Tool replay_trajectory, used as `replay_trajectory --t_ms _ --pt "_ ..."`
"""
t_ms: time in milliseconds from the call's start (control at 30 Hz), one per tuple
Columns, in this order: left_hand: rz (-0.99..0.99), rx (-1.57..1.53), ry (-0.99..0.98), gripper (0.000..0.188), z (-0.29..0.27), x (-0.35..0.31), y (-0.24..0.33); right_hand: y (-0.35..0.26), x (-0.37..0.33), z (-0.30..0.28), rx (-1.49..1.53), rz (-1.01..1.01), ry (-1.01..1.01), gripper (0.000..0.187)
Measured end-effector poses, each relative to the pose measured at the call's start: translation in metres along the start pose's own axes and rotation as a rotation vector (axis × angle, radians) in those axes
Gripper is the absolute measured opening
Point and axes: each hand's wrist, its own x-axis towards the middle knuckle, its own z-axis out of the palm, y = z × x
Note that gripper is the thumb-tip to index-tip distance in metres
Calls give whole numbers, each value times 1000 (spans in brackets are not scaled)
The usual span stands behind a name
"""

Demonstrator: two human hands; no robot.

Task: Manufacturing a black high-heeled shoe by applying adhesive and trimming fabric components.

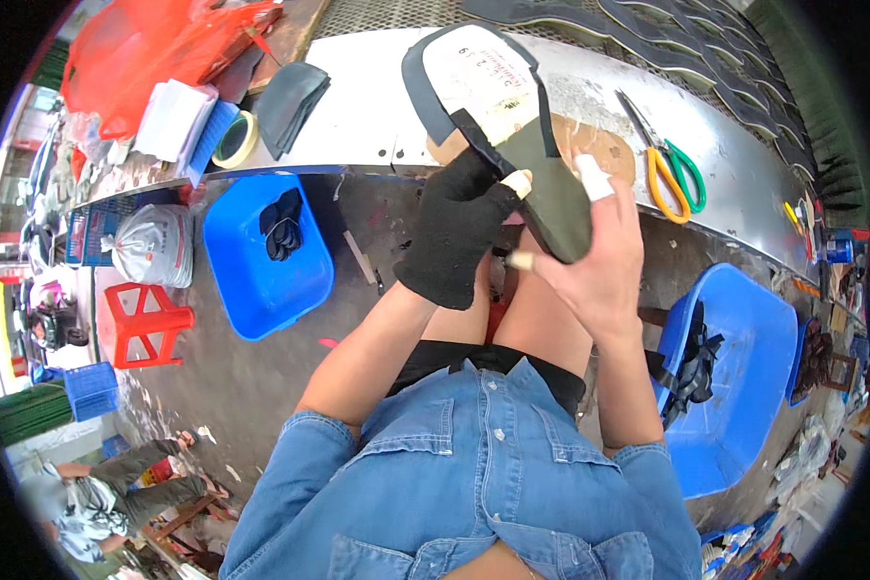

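A sole-shaped shoe piece (549, 184), olive-dark at its near end, is between my hands at the bench's near edge. Its far part has a white face (478, 82) with handwriting and a dark border. My left hand (454, 232), in a black fingerless glove, is closed on a black strip (476, 137) at the piece's left side, thumb over its edge. Bare but for white tape on a finger, my right hand (601, 261) grips the near end from the right. A tan flat piece (604, 150) lies partly hidden behind the right fingers.
Scissors (662, 159) with orange and green handles lie right on the metal bench (358, 111). Dark sole strips (648, 53) lie on mesh beyond. Tape (235, 140), folded dark sheets (293, 101) and a red bag (155, 58) sit left. Blue tubs (251, 290) (744, 387) flank me.
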Motion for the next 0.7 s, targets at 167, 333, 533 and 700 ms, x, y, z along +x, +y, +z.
replay_trajectory --t_ms 167,333,533,700 --pt "-74 -225 -108 35 -19 -5 1 23 -1 -14 927 494 37 44" --pt "-143 -90 -214 36 -18 -7 -5 32 11 -9 1099 518 -179 31" --pt "-125 -204 -155 35 -3 -10 0 19 22 -2 1107 458 -111 21" --pt "56 219 -168 33 -5 -8 -1 10 16 1 1009 320 -45 25"
